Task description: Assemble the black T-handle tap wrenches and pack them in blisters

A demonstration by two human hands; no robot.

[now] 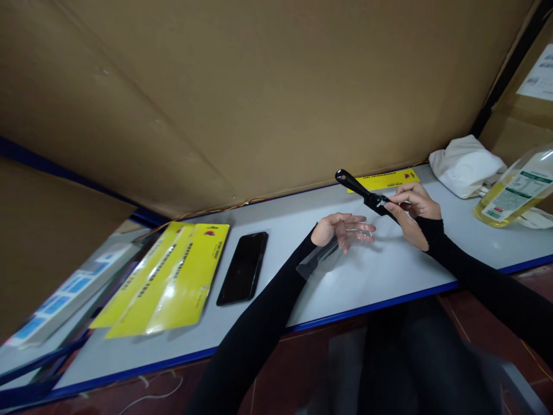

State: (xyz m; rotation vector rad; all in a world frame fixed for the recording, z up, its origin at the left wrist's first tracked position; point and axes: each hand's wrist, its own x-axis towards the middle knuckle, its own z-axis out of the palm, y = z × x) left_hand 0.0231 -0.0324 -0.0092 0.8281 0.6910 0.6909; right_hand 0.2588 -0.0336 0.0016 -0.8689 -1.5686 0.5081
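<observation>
My right hand pinches a black spokeshave at its middle. One of its handles, with a hole near the end, points up and to the left; my fingers partly hide the rest. To the left, my left hand has its fingers stretched out and loosely holds a clear plastic bag. That bag hangs past my wrist, and its other end glints around the fingertips. Both hands are above the table, apart from each other.
Overlapping yellow printed cards and a black phone lie on the white table. Another yellow card is by the cardboard wall. At right are a white cloth and a bottle of yellow liquid.
</observation>
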